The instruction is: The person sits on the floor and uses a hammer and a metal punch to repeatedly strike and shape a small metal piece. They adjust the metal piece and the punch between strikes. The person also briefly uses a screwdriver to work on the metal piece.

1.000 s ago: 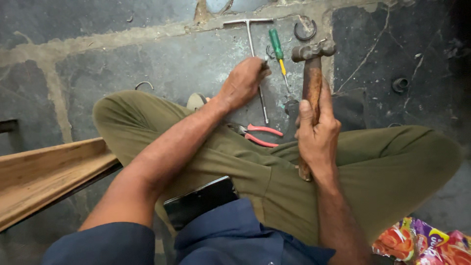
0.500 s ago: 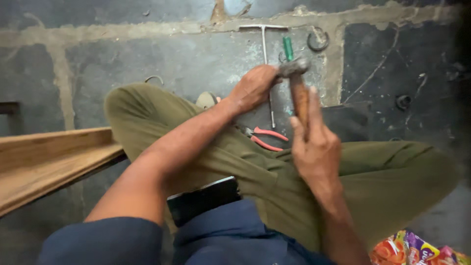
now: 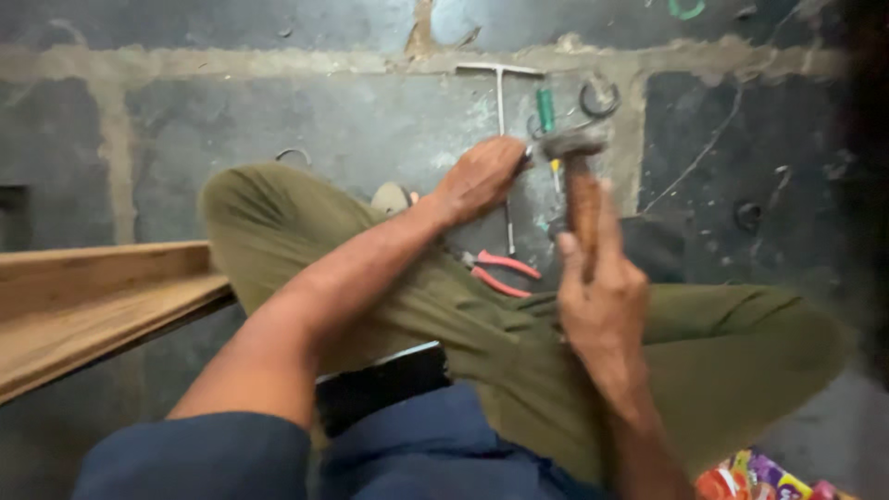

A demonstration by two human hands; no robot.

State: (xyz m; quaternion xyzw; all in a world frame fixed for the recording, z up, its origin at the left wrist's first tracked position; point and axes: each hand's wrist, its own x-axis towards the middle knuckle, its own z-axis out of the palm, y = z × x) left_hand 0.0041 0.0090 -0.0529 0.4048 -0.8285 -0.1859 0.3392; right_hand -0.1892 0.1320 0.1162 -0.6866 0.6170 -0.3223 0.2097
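Hammering step, item in hand: right hand point(image 3: 602, 306) gripping wooden-handled hammer point(image 3: 579, 185), head low at the floor's far edge; left hand point(image 3: 482, 176) pinched on a small unseen piece beneath it; red pliers point(image 3: 500, 273) beside knee; next blow calls for fingers clear

Dark stone floor point(image 3: 278, 120) carries a T-handle tool point(image 3: 500, 83), green screwdriver point(image 3: 546, 109), red pliers point(image 3: 505, 273) and wooden planks point(image 3: 83, 296).

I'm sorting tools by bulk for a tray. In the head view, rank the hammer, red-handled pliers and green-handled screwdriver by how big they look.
1. Hammer, clearly largest, though nearer the camera in the right hand.
2. and 3. Red-handled pliers and green-handled screwdriver: both partly hidden, too alike to rank.
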